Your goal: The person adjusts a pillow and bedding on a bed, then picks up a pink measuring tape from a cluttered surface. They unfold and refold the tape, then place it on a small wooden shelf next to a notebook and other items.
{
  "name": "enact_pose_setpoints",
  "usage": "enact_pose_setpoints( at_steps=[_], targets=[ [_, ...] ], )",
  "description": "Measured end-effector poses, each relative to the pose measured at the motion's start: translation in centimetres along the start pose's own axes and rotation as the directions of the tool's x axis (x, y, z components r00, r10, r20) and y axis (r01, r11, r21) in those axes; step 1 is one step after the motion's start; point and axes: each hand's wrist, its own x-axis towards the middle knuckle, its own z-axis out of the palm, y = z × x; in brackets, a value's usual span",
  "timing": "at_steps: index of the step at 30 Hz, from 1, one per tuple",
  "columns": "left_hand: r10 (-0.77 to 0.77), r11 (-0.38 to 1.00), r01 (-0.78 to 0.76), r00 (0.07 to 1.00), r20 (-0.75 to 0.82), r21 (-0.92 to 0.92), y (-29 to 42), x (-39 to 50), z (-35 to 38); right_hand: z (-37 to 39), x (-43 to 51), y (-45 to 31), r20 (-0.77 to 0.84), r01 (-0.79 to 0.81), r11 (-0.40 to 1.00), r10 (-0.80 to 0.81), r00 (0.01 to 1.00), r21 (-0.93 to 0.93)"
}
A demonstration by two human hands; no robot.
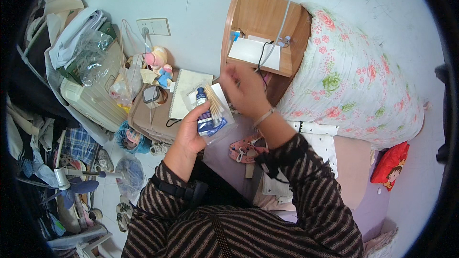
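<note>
My left hand (190,132) grips a small dark-blue bottle (204,117) with its cap upward, together with a clear plastic bag (228,134). Inside the bag are several cotton swabs (214,102); a blue printed patch shows near its lower end. The bottle bears writing, and whether it is inside or in front of the bag is unclear. My right hand (244,91), blurred and with curled fingers, is raised just to the right of the bag. Whether anything is between its fingertips cannot be seen.
A spiral notebook (186,82) lies on a brown case-like surface (143,114), near a plush toy (157,57). Behind my right hand stands a wooden shelf unit (265,10). Floral bedding (355,79) is piled at right. A small fan (73,186) stands at left.
</note>
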Motion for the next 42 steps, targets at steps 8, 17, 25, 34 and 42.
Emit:
enact_pose_setpoints(
  at_steps=[8, 17, 25, 34, 42],
  targets=[
    [-0.052, 0.999, 0.052, 0.998, -0.022, -0.004, 0.1, -0.7, -1.1, -1.8, 4.1, 4.6, -0.004, -0.023, 0.565, 0.034, 0.999, -0.825],
    [-0.047, 0.999, 0.047, 0.999, 0.022, -0.020, 0.2, -0.7, -2.1, -7.3, 3.0, 5.2, -0.117, 0.013, 0.831, -0.094, 0.989, -0.557],
    [-0.045, 0.999, 0.045, 0.999, -0.010, 0.007, 0.0, -1.1, -1.8, -11.1, 9.5, 6.3, -0.346, -0.246, 0.936, 0.150, 0.926, -0.253],
    [-0.050, 0.999, 0.050, 0.999, -0.012, 0.011, 0.2, -1.0, -2.0, -12.1, 11.5, 5.5, -0.445, -0.101, 0.992, 0.124, 0.887, 0.074],
    [-0.014, 0.998, 0.015, 1.000, -0.013, 0.062, 0.5, -1.4, -1.7, -11.3, 10.0, 4.5, -0.373, -0.016, 0.799, 0.298, 0.878, 0.601]
  ],
)
